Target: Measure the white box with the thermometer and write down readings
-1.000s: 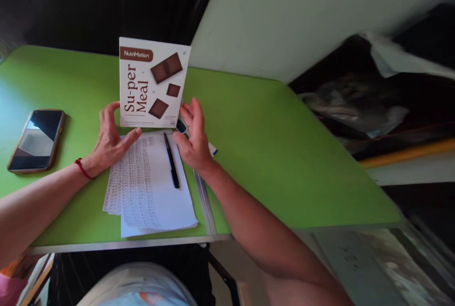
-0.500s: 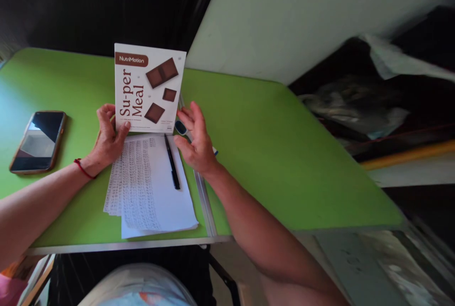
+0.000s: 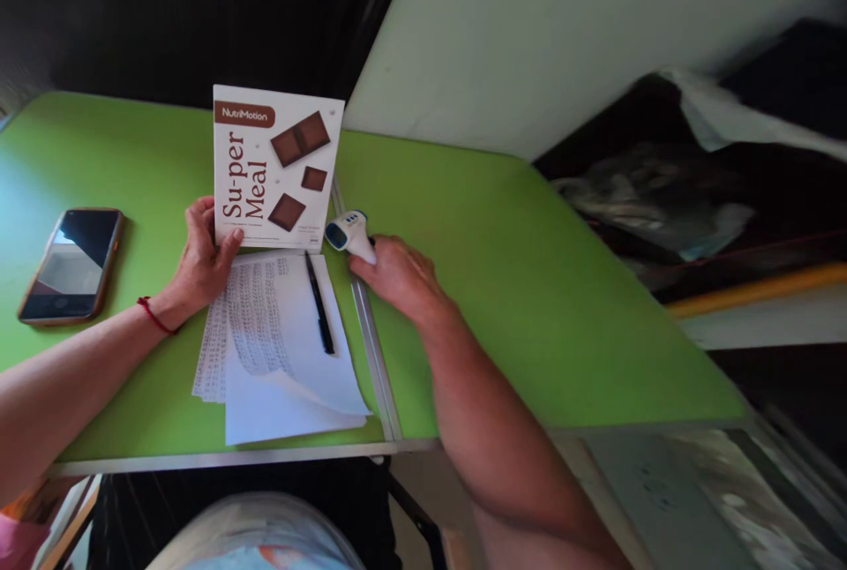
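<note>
My left hand [image 3: 205,254] is closed on the lower left edge of a white box [image 3: 248,217] printed "NutriMotion Su-per Meal" with chocolate pieces. The box stands upright at the top of the papers. To its right, my right hand [image 3: 401,274] grips the handle of a white and blue infrared thermometer [image 3: 350,230], whose head lies close to the box's lower right corner. My fingers partly hide the handle. A black pen [image 3: 319,301] rests on a stack of handwritten sheets [image 3: 255,323], and the top sheet's lower edge curls up.
A phone [image 3: 72,266] in a brown case lies on the left of the green table [image 3: 529,288]. A metal seam [image 3: 376,358] runs through the tabletop. Behind are a dark panel [image 3: 198,5] and a pale wall [image 3: 529,32]. Plastic bags [image 3: 641,208] sit on a shelf at right.
My right hand has left the box's right side, moved slightly right and down, and closed around the thermometer's handle. The top sheet's lower edge has lifted. My left hand stays on the box.
</note>
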Demonstrator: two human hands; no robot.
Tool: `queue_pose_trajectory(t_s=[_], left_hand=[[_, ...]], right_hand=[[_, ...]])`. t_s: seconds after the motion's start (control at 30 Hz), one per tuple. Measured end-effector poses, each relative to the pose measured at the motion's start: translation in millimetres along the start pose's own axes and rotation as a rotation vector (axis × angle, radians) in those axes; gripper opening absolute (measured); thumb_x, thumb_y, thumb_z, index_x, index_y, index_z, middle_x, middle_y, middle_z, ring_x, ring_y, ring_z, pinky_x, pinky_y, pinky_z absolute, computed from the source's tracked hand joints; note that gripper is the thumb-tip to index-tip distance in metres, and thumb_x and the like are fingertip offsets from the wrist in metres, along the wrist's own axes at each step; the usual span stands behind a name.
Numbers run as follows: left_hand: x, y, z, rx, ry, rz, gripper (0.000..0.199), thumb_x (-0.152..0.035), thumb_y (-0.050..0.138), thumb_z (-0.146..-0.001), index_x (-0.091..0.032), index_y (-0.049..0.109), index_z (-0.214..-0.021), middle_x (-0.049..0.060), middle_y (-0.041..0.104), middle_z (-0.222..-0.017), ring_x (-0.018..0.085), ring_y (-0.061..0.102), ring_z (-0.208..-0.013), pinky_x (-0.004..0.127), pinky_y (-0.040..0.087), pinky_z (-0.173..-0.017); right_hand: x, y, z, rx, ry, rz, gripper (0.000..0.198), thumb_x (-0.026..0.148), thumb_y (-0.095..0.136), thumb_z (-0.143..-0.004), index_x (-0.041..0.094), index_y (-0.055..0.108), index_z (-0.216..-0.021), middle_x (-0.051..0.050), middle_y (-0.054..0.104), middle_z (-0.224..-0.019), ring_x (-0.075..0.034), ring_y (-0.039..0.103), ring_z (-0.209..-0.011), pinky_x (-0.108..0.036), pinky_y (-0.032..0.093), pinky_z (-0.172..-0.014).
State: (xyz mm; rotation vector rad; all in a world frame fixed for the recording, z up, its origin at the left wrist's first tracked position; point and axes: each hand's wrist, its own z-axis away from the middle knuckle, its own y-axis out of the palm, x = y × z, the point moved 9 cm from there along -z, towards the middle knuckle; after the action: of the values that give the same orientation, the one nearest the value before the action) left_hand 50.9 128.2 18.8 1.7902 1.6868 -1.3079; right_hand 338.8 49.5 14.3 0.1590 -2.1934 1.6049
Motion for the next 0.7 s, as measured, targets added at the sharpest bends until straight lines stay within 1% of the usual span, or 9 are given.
queue_pose_trajectory(t_s=[0.07,0.13,0.2,0.27,0.33,0.4,0.47,0.57,0.7], left_hand=[[-1,0,0,0.008,0.001,-0.013,0.06,-0.067,0.052,-0.102,-0.026,0.029,-0.14,0.015,0.064,-0.135,0.028,0.068,-0.114,0.049,0.058,-0.096],[-2,1,0,0.014,0.011,-0.014,0.062,-0.067,0.052,-0.102,-0.026,0.029,-0.142,0.016,0.063,-0.138,0.029,0.067,-0.119,0.05,0.057,-0.099],[-2,2,0,0.017,0.02,0.001,0.062,-0.066,0.052,-0.102,-0.025,0.03,-0.143,0.017,0.062,-0.14,0.03,0.066,-0.123,0.051,0.057,-0.102],[-2,3,0,0.015,0.018,0.011,0.062,-0.066,0.052,-0.102,-0.024,0.031,-0.143,0.018,0.061,-0.141,0.03,0.065,-0.126,0.051,0.057,-0.104],[-1,3,0,0.01,0.011,0.004,0.063,-0.066,0.051,-0.102,-0.024,0.03,-0.144,0.018,0.06,-0.143,0.031,0.064,-0.128,0.052,0.056,-0.106],[-1,2,1,0.01,0.008,-0.019,0.065,-0.067,0.051,-0.102,-0.024,0.03,-0.146,0.018,0.059,-0.143,0.031,0.063,-0.129,0.052,0.056,-0.106],[-2,2,1,0.01,0.011,-0.064,0.066,-0.068,0.049,-0.102,-0.024,0.03,-0.147,0.017,0.058,-0.142,0.031,0.063,-0.126,0.051,0.056,-0.104],[-5,-1,1,-0.002,0.03,-0.132,0.065,-0.068,0.047,-0.103,-0.024,0.032,-0.148,0.017,0.058,-0.143,0.031,0.063,-0.123,0.052,0.056,-0.102],[-7,-3,1,-0.017,0.064,-0.152,0.06,-0.066,0.047,-0.104,-0.024,0.036,-0.146,0.016,0.059,-0.142,0.031,0.062,-0.121,0.052,0.057,-0.101]], right_hand=[[3,-9,-2,-0.105,0.038,-0.176,0.027,0.048,0.071,-0.084,0.021,0.068,-0.088,-0.006,0.069,-0.077,-0.021,0.061,-0.065,-0.033,0.049,-0.059],[15,-16,1,-0.197,0.041,-0.432,0.035,0.054,0.064,-0.087,0.021,0.068,-0.101,-0.006,0.07,-0.085,-0.021,0.064,-0.07,-0.035,0.051,-0.062],[36,-18,8,-0.215,-0.001,-0.726,0.034,0.055,0.056,-0.092,0.024,0.065,-0.103,-0.002,0.066,-0.081,-0.018,0.063,-0.068,-0.033,0.052,-0.062],[59,-11,19,-0.137,-0.021,-0.963,0.031,0.052,0.053,-0.092,0.025,0.063,-0.102,0.001,0.061,-0.075,-0.016,0.06,-0.065,-0.032,0.052,-0.06],[82,2,30,0.014,-0.021,-1.114,0.029,0.051,0.058,-0.088,0.025,0.062,-0.099,0.002,0.059,-0.074,-0.015,0.058,-0.063,-0.032,0.05,-0.058],[98,15,40,0.154,-0.007,-1.198,0.029,0.05,0.062,-0.083,0.024,0.061,-0.096,0.003,0.055,-0.07,-0.015,0.053,-0.06,-0.031,0.046,-0.055],[105,26,45,0.243,0.029,-1.257,0.031,0.051,0.064,-0.079,0.024,0.061,-0.095,0.004,0.053,-0.067,-0.014,0.049,-0.058,-0.031,0.042,-0.053],[107,37,46,0.3,0.106,-1.33,0.037,0.052,0.066,-0.076,0.023,0.061,-0.097,0.004,0.053,-0.066,-0.014,0.048,-0.057,-0.031,0.04,-0.053],[107,44,45,0.315,0.168,-1.377,0.04,0.055,0.067,-0.075,0.023,0.063,-0.099,0.004,0.055,-0.069,-0.014,0.049,-0.06,-0.031,0.04,-0.056]])
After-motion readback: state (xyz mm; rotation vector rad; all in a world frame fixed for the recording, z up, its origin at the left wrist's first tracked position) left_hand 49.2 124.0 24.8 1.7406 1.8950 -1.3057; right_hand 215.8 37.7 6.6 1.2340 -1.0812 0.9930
